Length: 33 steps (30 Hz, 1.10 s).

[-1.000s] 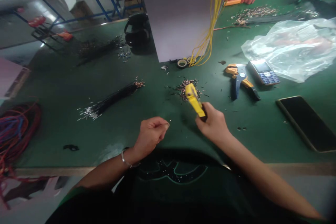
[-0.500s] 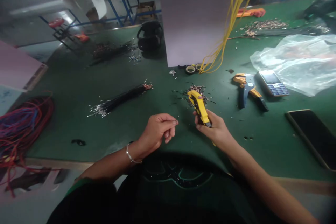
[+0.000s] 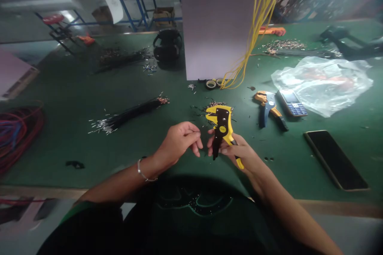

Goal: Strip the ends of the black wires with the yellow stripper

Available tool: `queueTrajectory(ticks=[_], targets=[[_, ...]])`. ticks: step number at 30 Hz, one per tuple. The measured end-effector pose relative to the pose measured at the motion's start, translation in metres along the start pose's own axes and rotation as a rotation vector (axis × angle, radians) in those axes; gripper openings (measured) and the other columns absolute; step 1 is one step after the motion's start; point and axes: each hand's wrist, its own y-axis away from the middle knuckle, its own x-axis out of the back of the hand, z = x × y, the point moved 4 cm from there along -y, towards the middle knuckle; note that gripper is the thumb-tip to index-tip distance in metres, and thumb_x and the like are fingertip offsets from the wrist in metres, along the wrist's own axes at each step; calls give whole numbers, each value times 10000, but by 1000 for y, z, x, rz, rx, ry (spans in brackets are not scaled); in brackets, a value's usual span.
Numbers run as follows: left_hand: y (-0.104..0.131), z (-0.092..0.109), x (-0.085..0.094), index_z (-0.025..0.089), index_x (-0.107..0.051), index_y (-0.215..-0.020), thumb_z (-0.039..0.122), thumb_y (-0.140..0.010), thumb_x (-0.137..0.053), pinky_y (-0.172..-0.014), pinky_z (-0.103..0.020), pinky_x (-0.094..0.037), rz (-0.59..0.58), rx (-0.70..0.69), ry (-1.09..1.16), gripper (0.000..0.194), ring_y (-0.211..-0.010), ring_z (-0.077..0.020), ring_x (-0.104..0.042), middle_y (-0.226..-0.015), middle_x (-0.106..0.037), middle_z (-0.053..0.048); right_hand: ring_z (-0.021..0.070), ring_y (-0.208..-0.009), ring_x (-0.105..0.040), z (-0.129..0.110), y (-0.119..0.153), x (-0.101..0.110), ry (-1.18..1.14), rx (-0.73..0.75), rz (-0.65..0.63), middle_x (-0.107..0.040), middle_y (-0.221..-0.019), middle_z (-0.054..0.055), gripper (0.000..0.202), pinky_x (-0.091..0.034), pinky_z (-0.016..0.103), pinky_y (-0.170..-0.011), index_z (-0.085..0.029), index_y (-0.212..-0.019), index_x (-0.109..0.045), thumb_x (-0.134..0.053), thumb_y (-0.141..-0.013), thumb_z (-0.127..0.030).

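My right hand (image 3: 239, 149) is wrapped around the handles of a yellow and black wire stripper (image 3: 223, 125), its jaws pointing left. To its left, my left hand (image 3: 184, 139) has thumb and fingertips drawn together; whatever lies in the pinch is too small to make out. Behind the stripper lies a pile of short wire pieces (image 3: 214, 104), partly covered by the tool. A bundle of black wires (image 3: 130, 115) lies on the green table (image 3: 143, 151) beyond my left hand, with pale tips at one end and coppery tips at the other.
An orange and blue wire stripper (image 3: 271, 107), a keypad phone (image 3: 292, 102) and a smartphone (image 3: 336, 159) lie to the right. Behind them is a clear plastic bag (image 3: 323, 83). Yellow wires (image 3: 254, 36) hang beside an upright panel (image 3: 218, 24). Red cables (image 3: 20, 139) are coiled at left.
The stripper has turned in my right hand from edge-on to broadside, jaws now leftward. My left hand has stayed close by, its fingers slightly shifted. The whole view has swung a little.
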Motion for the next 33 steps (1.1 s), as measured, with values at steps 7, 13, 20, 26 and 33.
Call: queueTrajectory(ticks=[7,13,20,26,33], targets=[[-7,-3,-4,141,-581,-710,204,-745,-634,-413,-240,-473,48,10,65,89,-377,-90,-545,-569,-656,-26,213,-712,-639,3,0,-2,-34,0,-39,-701,-904,75,538,-486,400,-728,-150,-1129,-599,-632,-592,-153],[-8,-4,-3,137,-602,-718,200,-750,-632,-403,-237,-470,68,10,78,76,-364,-78,-511,-556,-647,-20,213,-717,-653,6,-1,-3,-71,-3,-44,-706,-895,66,532,-490,389,-733,-149,-1126,-616,-643,-595,-133],[-10,-4,-1,140,-599,-719,217,-753,-639,-466,-251,-502,46,13,120,93,-419,-89,-559,-598,-662,-30,212,-695,-638,7,-2,-2,-26,-26,-32,-703,-873,62,518,-492,393,-714,-158,-1099,-616,-644,-582,-154],[-11,-7,-2,137,-594,-746,229,-759,-647,-478,-263,-516,6,20,164,107,-423,-94,-568,-615,-672,-38,201,-690,-633,9,-3,-3,-12,0,-33,-689,-852,53,514,-484,375,-702,-161,-1110,-602,-642,-597,-157],[-10,-16,-9,129,-592,-733,243,-788,-635,-438,-241,-487,-61,41,144,134,-434,-107,-594,-607,-661,-44,203,-682,-632,12,-3,-3,46,1,18,-688,-843,50,424,-473,349,-652,-163,-1008,-616,-624,-584,-145]])
